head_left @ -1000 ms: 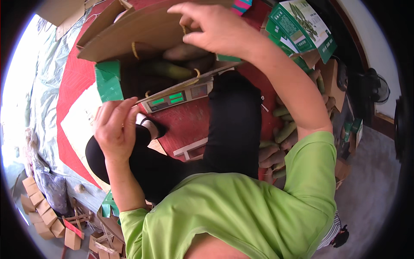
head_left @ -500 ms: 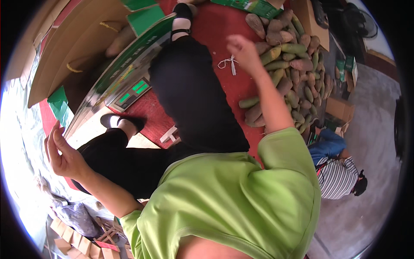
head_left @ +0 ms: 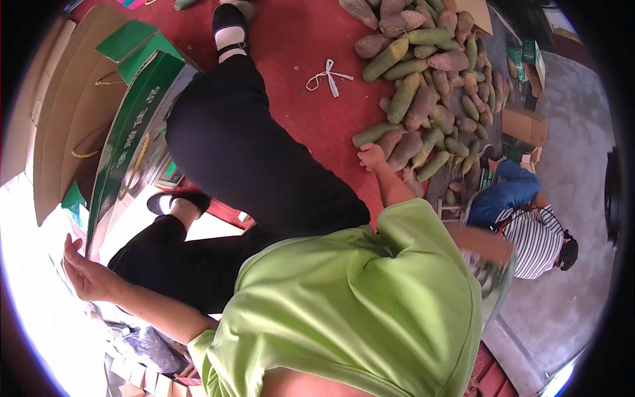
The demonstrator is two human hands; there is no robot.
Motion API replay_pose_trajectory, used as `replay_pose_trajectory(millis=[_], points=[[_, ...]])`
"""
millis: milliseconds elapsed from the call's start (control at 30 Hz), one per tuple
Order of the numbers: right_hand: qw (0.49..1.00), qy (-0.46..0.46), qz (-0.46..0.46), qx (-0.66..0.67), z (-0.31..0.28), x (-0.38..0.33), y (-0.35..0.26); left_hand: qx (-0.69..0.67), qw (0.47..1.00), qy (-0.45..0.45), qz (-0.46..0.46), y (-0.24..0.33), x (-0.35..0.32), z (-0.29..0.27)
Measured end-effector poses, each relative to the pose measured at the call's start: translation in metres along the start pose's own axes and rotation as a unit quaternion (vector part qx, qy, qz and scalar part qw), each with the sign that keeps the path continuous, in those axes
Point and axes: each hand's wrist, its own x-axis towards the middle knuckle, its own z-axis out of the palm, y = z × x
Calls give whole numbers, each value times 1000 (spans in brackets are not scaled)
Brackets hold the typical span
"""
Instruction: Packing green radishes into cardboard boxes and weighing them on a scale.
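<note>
My right hand, fingers curled in, is beside the near left edge of a pile of green radishes and reddish-brown roots. Nothing sticks out of it, and whether it touches the roots cannot be told. At the far left my left hand is held out with its fingers apart. Nearest to it is the lower end of a tall green printed carton with a yellow cord handle. I cannot tell whether the fingertips touch that carton.
A tied white string lies on the red floor. An open brown carton stands at the left, with a partly hidden scale display beyond my legs. At the right, a person in a striped shirt bends near a cardboard box.
My right hand has drawn back from above the string toward me, beside the pile. The view has shifted, and the scale is more covered. My left hand stays at the left, fingers apart.
</note>
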Motion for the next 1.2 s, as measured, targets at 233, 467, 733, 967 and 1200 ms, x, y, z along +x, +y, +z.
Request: replay_pose_trajectory(millis=[233,467,733,967,1200], points=[[988,130,72,42,-59,8,-38,-3,1000,15,-10,7,0,6],[951,165,189,182,-49,26,-48,5,998,24,-53,12,-1,5],[933,67,193,296,-92,60,-4,7,1000,2,-27,2,-1,10],[894,403,-186,64,-39,22,7,12,999,0,-35,6,1,12],[956,235,-158,73,-41,-25,-34,15,1000,0,-26,5,-2,8]])
